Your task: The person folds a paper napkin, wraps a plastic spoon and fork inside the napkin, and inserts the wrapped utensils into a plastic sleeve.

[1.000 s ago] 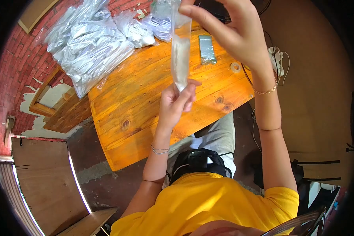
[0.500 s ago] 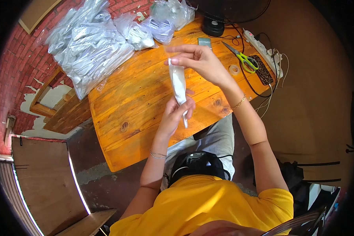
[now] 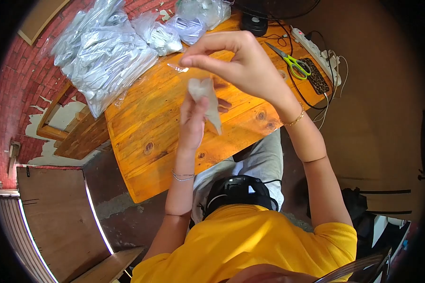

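My left hand (image 3: 193, 115) holds a whitish packet (image 3: 207, 101) upright over the wooden table (image 3: 151, 122), its thumb across the front and some fingertips showing behind. Above and to the right, my right hand (image 3: 236, 61) is pinched on a small clear plastic piece (image 3: 177, 67), which hangs from between thumb and forefinger. The plastic piece and the packet are apart. A thin bracelet is on each wrist.
Large clear bags (image 3: 111, 54) of white packets lie at the table's back left, with smaller bags (image 3: 189, 28) beside them. Green-handled scissors (image 3: 295, 66), a tape roll (image 3: 282, 74), a leopard-patterned phone (image 3: 315, 78), a power strip (image 3: 311, 47) and cables are at the right.
The clear piece is now apart from the packet, in my right hand, which has moved up and left from the half-second-old frame. My left hand has shifted left and up with the packet.
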Demonstrator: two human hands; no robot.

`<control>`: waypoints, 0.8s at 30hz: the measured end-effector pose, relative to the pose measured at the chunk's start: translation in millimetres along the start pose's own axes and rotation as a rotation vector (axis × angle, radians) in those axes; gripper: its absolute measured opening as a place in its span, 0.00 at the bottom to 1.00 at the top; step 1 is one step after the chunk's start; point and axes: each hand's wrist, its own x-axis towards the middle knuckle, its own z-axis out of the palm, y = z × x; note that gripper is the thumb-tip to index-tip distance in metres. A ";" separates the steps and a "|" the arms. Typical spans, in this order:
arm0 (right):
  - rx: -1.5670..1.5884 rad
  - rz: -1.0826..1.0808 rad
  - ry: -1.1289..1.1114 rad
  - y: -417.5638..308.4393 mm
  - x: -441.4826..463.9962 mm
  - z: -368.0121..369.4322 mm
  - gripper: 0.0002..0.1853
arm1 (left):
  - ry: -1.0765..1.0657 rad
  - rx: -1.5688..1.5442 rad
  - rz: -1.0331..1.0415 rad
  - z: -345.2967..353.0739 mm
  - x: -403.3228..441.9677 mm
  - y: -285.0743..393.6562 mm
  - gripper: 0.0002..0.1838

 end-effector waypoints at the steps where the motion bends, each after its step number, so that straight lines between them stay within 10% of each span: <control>1: 0.027 0.039 -0.020 -3.5 -2.5 2.2 0.10 | 0.099 -0.056 0.061 5.6 0.1 4.4 0.19; 6: -0.014 -0.082 0.023 6.2 -6.4 7.3 0.08 | 0.161 0.336 0.318 -3.1 9.8 28.8 0.11; 24: 0.179 0.122 0.043 25.4 -31.0 26.1 0.07 | 0.093 0.381 0.253 -26.1 16.4 49.7 0.08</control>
